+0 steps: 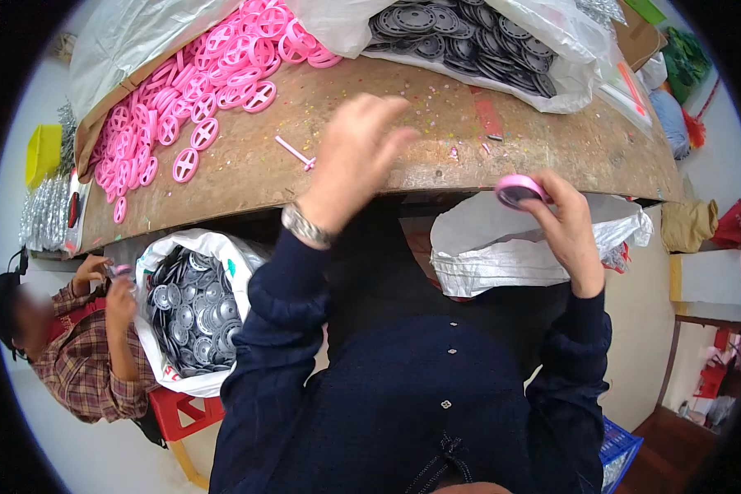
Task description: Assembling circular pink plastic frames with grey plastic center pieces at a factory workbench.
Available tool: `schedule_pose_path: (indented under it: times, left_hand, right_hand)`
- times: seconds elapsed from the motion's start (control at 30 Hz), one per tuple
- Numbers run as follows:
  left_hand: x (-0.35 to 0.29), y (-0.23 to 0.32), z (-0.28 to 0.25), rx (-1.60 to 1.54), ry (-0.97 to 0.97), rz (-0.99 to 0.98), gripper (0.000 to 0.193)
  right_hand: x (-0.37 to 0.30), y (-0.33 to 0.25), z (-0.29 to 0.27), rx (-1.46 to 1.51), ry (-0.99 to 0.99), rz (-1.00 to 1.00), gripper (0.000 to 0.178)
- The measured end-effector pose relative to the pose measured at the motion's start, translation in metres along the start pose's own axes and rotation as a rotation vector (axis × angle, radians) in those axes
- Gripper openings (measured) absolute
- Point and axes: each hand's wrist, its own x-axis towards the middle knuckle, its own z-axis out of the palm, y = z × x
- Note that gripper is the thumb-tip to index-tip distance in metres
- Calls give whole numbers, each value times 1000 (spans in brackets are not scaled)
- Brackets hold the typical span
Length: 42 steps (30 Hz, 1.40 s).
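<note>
The right hand [566, 226] is at the near edge of the bench [255, 185], its thumb and fingers pinching a pink-rimmed disc [519, 194] with a dark centre. The disc is held raised and tilted, above the far left part of an open white sack [502, 276] that lies below the bench edge; its contents cannot be made out. The left hand [356, 156] is above the middle of the bench, blurred, with the thumb parted from the fingers, which point to the right. A metal-banded watch [306, 226] is on the left wrist. Just beside the left hand, a thin pink stick piece [293, 151] lies on the bench. At the left of the bench is a spread pile of pink spoked rings [196, 86]; at the far right, dark grey discs [436, 41] fill the mouth of a white bag [564, 100]. A red strip [487, 113] and small coloured specks mark the bench surface. Below the bench on the left, a white bag of grey discs [199, 323] stands above a red stool [179, 414]. Beside it, a co-worker in a checked shirt [90, 362] holds a small pink item [122, 270], details too small to determine.
</note>
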Motion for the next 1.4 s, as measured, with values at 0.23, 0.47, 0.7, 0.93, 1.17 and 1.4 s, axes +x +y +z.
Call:
schedule_pose_path:
  times: [0.23, 0.47, 0.7, 0.93, 1.17, 1.4]
  left_hand:
    - [40, -115, -13, 566, 92, -66, 30]
    - [60, -173, 10, 656, 18, -141, 19]
    - [51, -152, 7, 605, -9, -164, 12]
    - [26, -57, -2, 205, -50, 159, 14]
    - [-3, 3, 12, 57, -70, 263, 16]
    - [-21, 9, 28, -571, 82, -291, 48]
  right_hand:
    - [-37, 44, -21, -357, -156, 4, 31]
    - [-27, 24, -6, -290, -168, -41, 30]
    - [-8, -5, 0, -81, -190, -68, 23]
    - [41, -12, 19, 387, -25, 88, 22]
    - [98, -25, 47, 682, -190, 315, 25]
    - [93, -37, 73, 811, -107, 63, 23]
